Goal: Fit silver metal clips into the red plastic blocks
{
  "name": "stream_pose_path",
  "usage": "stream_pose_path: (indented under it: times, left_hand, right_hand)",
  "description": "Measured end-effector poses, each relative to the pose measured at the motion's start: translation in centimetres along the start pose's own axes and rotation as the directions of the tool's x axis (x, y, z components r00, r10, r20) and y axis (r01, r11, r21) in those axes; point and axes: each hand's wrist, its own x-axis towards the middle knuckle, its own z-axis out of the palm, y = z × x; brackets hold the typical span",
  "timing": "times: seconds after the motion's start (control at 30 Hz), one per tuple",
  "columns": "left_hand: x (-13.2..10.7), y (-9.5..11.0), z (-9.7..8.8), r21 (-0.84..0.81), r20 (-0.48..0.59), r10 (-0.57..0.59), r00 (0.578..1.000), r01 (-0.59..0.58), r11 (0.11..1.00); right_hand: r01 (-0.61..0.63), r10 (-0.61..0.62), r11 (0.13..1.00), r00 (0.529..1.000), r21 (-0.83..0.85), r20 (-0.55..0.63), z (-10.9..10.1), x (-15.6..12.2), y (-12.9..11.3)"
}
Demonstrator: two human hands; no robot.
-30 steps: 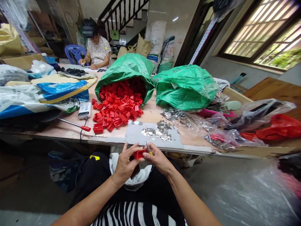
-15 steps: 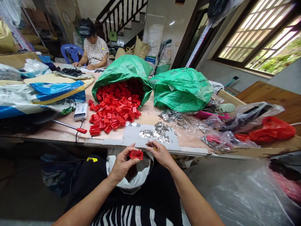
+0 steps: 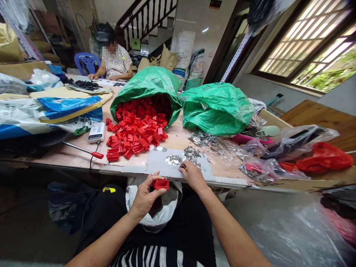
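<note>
Holding a small red plastic piece (image 3: 161, 183) between the thumb and the fingertips, the left hand (image 3: 146, 196) is just in front of the table (image 3: 69, 154) edge, above a white plastic bag (image 3: 164, 209) that lies crumpled on the person's lap. The piece is rectangular, hard and glossy, with a raised rim around a hollow middle, and it lies flat with the open side up.

The right hand (image 3: 193, 176) rests palm down on a flat, matt grey sheet (image 3: 160, 161) at the near edge of the table. Its fingertips are bent down upon a loose scatter of thin, shiny metal bits (image 3: 176, 159). I cannot tell if the fingers pinch one of them or only touch them.

Further on the table, a woven green sack (image 3: 147, 83) lies on its side with its mouth open, and a heap of the same red pieces (image 3: 133, 135) spills out of it over the bare wood. A second green sack (image 3: 217, 107), wrinkled, lies closed just beside it to the right. To the left lies a thin metal tool with a red handle (image 3: 83, 149). At the far end of the table another person (image 3: 115, 61) sits with both hands on the top.
</note>
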Motion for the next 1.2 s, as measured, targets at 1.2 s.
stream_pose_path:
  times: [1.2]
  left_hand:
    - [1.0,1.8,0.4,-0.127,0.039,0.002,0.999,0.003,0.992]
  right_hand:
    - [-0.088,-0.052,0.608,0.987,0.789,0.151,0.7,-3.9,-4.8]
